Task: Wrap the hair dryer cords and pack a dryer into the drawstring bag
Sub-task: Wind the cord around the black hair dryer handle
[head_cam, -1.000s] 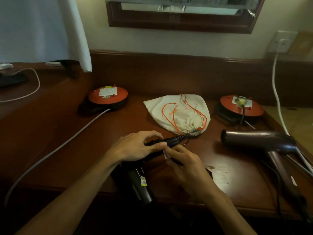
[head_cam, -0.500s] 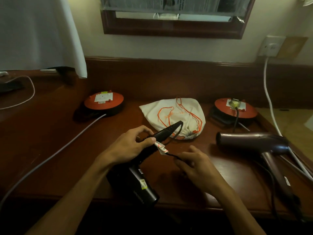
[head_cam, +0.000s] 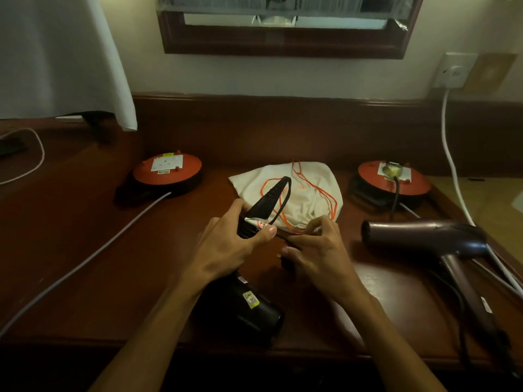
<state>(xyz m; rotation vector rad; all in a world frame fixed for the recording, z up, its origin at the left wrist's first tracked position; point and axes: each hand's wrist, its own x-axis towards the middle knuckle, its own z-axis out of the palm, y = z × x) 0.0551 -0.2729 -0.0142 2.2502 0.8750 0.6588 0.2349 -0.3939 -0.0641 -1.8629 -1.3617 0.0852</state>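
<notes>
1. Black plastic, the near hair dryer (head_cam: 243, 309) looks rigid and fairly heavy; we judge its handle the best hold, while its thin cord (head_cam: 285, 193) is limp and springy.
2. Our left hand (head_cam: 226, 247) clasps the handle, thumb pinning the cord's tag.
3. Our right hand (head_cam: 317, 250) pinches the cord just right of it.
4. The cream drawstring bag (head_cam: 308, 193) lies just beyond, the maroon hair dryer (head_cam: 424, 236) right.

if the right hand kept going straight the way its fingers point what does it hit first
Most likely the drawstring bag. The right hand holds the black cord with its fingers aimed away from the person, just short of the bag's gathered mouth; depth is hard to judge in one view.
</notes>
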